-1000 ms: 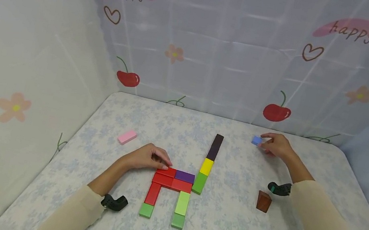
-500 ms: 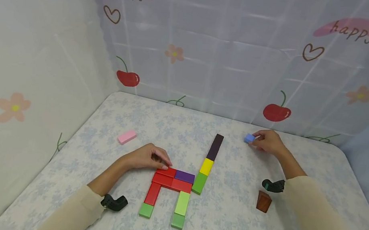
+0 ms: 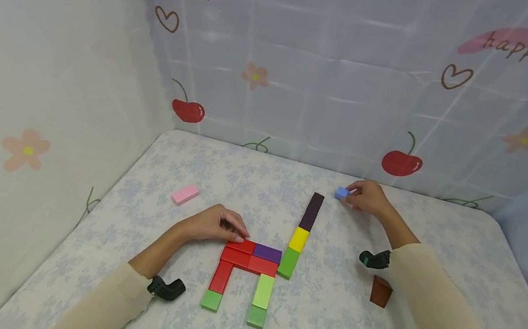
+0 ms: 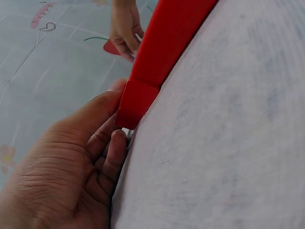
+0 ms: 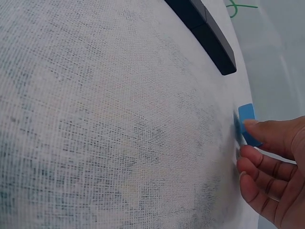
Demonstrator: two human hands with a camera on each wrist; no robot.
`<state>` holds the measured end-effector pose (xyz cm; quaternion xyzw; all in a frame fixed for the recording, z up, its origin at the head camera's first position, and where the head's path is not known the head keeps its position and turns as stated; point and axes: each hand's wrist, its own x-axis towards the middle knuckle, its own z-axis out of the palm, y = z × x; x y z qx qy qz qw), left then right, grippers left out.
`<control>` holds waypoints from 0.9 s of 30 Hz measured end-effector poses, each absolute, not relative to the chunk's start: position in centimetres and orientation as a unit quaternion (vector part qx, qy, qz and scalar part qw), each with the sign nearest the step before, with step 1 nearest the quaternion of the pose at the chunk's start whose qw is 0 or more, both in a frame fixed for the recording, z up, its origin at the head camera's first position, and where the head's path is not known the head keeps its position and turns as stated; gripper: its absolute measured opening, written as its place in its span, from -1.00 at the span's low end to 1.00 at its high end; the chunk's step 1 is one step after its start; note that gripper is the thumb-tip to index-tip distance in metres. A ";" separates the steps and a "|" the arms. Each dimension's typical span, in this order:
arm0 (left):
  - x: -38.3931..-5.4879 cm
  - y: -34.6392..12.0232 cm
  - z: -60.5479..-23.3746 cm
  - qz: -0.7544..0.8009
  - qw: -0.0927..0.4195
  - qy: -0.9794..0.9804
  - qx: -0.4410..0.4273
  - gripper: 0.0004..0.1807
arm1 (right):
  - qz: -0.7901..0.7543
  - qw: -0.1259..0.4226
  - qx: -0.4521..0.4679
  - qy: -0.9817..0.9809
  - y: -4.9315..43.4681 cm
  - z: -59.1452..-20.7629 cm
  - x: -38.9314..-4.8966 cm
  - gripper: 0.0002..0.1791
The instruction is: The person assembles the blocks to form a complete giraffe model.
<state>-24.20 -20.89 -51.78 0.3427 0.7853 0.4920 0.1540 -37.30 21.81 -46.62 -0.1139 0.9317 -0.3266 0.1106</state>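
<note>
Up at the back of the table, my right hand (image 3: 367, 197) pinches a small light-blue block (image 3: 341, 193) between thumb and fingers. In the right wrist view the blue block (image 5: 247, 119) is near the end of a dark block (image 5: 214, 43), apart from it. My left hand (image 3: 212, 224) holds the back left corner of a flat block figure, its thumb and fingers at a red block (image 3: 241, 246). Beside that block lies a purple block (image 3: 267, 253). Red blocks (image 3: 235, 257) run below, with two legs ending in green blocks (image 3: 212, 300).
A slanted row of a green block (image 3: 288, 263), a yellow block (image 3: 299, 239) and dark blocks (image 3: 312, 211) rises at the figure's right. A pink block (image 3: 185, 194) lies far left; a brown block (image 3: 381, 292) sits near the right forearm. A printed curtain (image 3: 330, 82) hangs behind.
My right hand has carried the blue block leftward along the back, closer to the top of the dark blocks. My left hand stays at the red block. The head view has shifted slightly.
</note>
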 end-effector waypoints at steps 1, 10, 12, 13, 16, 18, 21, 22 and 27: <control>-24.2 -20.9 -51.8 0.492 0.155 0.785 0.342 -0.81 | -0.326 0.112 -0.113 0.932 21.7 -46.7 -37.3 -0.58; -24.3 -20.9 -51.7 0.501 0.163 0.778 0.342 -0.80 | -0.323 0.111 -0.118 0.933 20.9 -46.6 -37.2 -0.57; -24.3 -21.0 -51.6 0.501 0.163 0.778 0.342 -0.81 | -0.324 0.104 -0.120 0.933 20.7 -46.5 -37.4 -0.57; -24.3 -21.1 -51.6 0.502 0.161 0.778 0.342 -0.81 | -0.326 0.101 -0.122 0.932 20.6 -46.4 -37.5 -0.57; -24.4 -21.1 -51.4 0.501 0.153 0.780 0.344 -0.80 | -0.339 0.096 -0.116 0.929 20.2 -46.2 -37.6 -0.59; -24.5 -21.0 -51.3 0.501 0.150 0.780 0.344 -0.80 | -0.352 0.095 -0.108 0.925 19.9 -46.1 -37.7 -0.60; -24.5 -20.9 -51.2 0.502 0.151 0.779 0.343 -0.80 | -0.376 0.099 -0.104 0.916 19.6 -46.2 -37.7 -0.60; -24.5 -20.9 -51.2 0.502 0.154 0.779 0.343 -0.80 | -0.383 0.101 -0.103 0.912 19.5 -46.3 -37.7 -0.60; -24.1 -20.8 -51.5 0.503 0.161 0.777 0.342 -0.80 | -0.416 0.112 -0.093 0.898 18.9 -47.0 -37.4 -0.62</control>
